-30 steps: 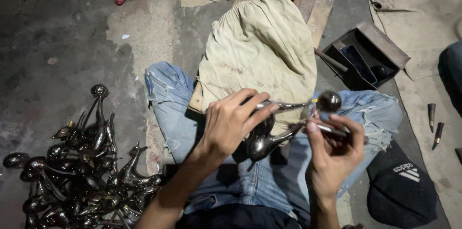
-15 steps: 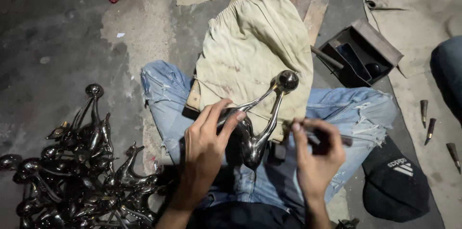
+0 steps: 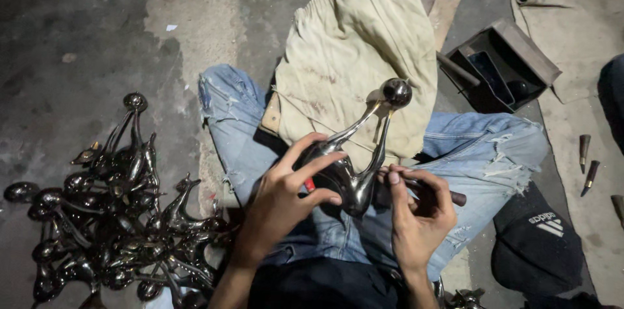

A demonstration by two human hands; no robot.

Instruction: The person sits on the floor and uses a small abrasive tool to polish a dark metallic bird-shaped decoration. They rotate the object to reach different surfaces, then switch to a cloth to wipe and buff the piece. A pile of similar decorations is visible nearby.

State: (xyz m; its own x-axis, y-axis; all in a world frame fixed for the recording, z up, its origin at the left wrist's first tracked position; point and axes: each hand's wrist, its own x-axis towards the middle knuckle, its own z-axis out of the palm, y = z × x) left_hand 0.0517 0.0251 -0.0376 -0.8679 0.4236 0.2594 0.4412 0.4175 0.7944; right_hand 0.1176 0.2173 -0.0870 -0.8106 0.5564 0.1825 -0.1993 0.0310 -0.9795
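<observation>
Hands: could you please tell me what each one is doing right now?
Left hand: closed on the shiny metal piece.
Right hand: closed around a dark tool.

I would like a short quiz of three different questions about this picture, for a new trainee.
1. True or false: the left hand grips the shiny metal piece over the person's lap.
2. Where does the pile of similar metal pieces lie? A) on the beige cloth B) on the floor at the person's left C) inside the dark open box
3. Fill in: the right hand holds a thin dark ____ against the piece.

Key: 1 true; 2 B; 3 tool.
</observation>
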